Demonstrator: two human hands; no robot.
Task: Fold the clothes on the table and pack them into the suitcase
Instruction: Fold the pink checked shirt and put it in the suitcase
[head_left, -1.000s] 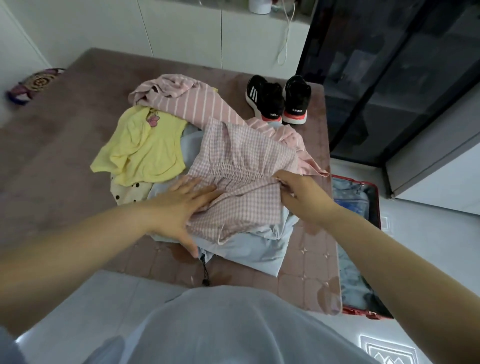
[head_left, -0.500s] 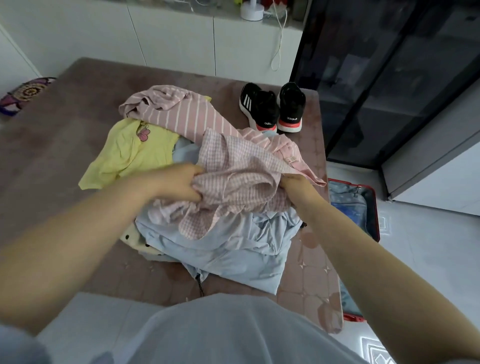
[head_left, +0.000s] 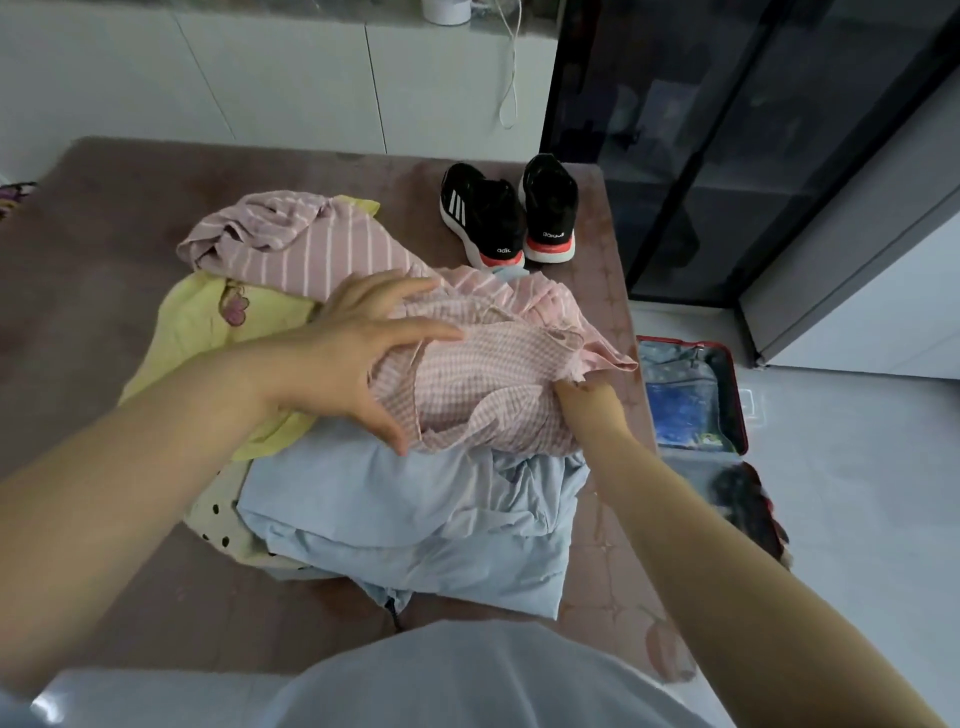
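- While the left hand (head_left: 358, 353) lies flat with fingers spread and thumb pointing down on the left side of a bunched pink gingham garment (head_left: 483, 384), the right hand (head_left: 589, 408) meets the same garment at its right edge.
- The right hand's fingers are buried under the cloth, so I cannot tell whether they clutch it.
- The gingham garment sits on top of a clothes pile on the brown worktop (head_left: 104, 218), over a crumpled light blue garment (head_left: 415, 519) that reaches the near edge.
- A yellow garment (head_left: 208, 322) lies to the left under the left forearm, a pink striped garment (head_left: 311, 244) behind it, and a cream polka-dot garment (head_left: 218, 519) peeks out beneath the blue one.
- A pair of black sneakers (head_left: 509, 213) stands at the far right corner of the worktop, apart from the pile.
- The red-rimmed suitcase (head_left: 736, 400) lies open on the floor just right of the worktop, with blue items inside.
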